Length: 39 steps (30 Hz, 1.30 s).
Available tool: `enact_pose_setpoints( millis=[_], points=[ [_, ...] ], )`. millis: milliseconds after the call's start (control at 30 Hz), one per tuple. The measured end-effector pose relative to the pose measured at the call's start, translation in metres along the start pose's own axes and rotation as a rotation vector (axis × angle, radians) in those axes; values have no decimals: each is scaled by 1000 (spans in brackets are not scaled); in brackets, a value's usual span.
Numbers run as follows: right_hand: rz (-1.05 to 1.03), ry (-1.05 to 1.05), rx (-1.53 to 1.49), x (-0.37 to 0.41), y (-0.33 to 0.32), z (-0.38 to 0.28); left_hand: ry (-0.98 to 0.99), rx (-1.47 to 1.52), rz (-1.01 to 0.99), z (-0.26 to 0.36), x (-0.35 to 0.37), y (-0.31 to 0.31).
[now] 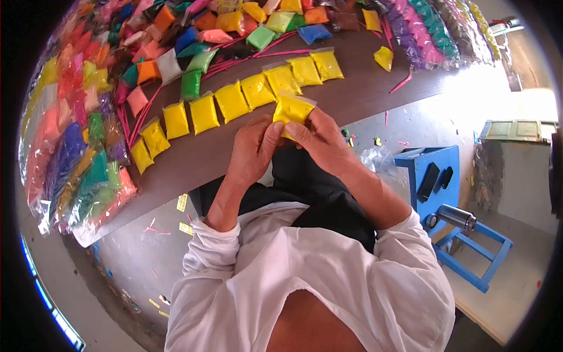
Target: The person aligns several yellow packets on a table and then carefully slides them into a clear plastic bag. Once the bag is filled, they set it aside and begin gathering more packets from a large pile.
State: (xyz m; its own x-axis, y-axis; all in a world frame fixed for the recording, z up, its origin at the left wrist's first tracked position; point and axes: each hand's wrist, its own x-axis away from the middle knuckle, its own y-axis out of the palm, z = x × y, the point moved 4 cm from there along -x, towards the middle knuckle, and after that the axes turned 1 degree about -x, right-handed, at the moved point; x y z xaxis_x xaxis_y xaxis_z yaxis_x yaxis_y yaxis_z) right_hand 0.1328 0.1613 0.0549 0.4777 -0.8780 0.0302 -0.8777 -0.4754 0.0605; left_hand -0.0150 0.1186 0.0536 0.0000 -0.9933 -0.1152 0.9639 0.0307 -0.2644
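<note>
Both hands hold one yellow packet over the table's front edge. My left hand grips its lower left side, thumb pressed on the front. My right hand pinches the lower right part, with the thumb across the face and fingers behind. The packet looks like a small clear sachet filled with yellow material. Just beyond it, a slanting row of similar yellow packets runs along the brown table, from near left to far right.
Mixed coloured packets are heaped at the back, with pink strips among them. Filled clear bags stand at left, more bags at back right. A blue stool and a steel flask are at right.
</note>
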Motion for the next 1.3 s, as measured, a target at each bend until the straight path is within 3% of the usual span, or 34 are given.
enact_pose_setpoints(
  millis=[67,167,300,433,533,733,833,933,1167,1300],
  points=[
    [75,-66,136,1,-11,-4,49,-79,24,-5,-1,3],
    [253,6,254,-6,-47,-7,91,-64,54,-10,1,7],
    [493,-179,785,-31,-122,-32,131,-86,61,-11,1,6],
    [384,0,964,-63,-157,-29,155,-148,66,-8,0,6],
    [315,27,1031,-79,-156,-26,193,-153,79,-4,0,6],
    [553,-200,1189,-76,-143,-23,164,-160,99,-5,0,6],
    [429,-453,1212,-71,-120,-31,222,-185,110,0,-1,7],
    [293,-453,1305,-70,-102,-5,271,-214,120,3,-2,7],
    [347,-377,1387,-68,-94,-1,256,-184,130,3,1,6],
    [294,-582,1380,-54,-55,-20,279,-194,141,-1,2,5]
  ],
)
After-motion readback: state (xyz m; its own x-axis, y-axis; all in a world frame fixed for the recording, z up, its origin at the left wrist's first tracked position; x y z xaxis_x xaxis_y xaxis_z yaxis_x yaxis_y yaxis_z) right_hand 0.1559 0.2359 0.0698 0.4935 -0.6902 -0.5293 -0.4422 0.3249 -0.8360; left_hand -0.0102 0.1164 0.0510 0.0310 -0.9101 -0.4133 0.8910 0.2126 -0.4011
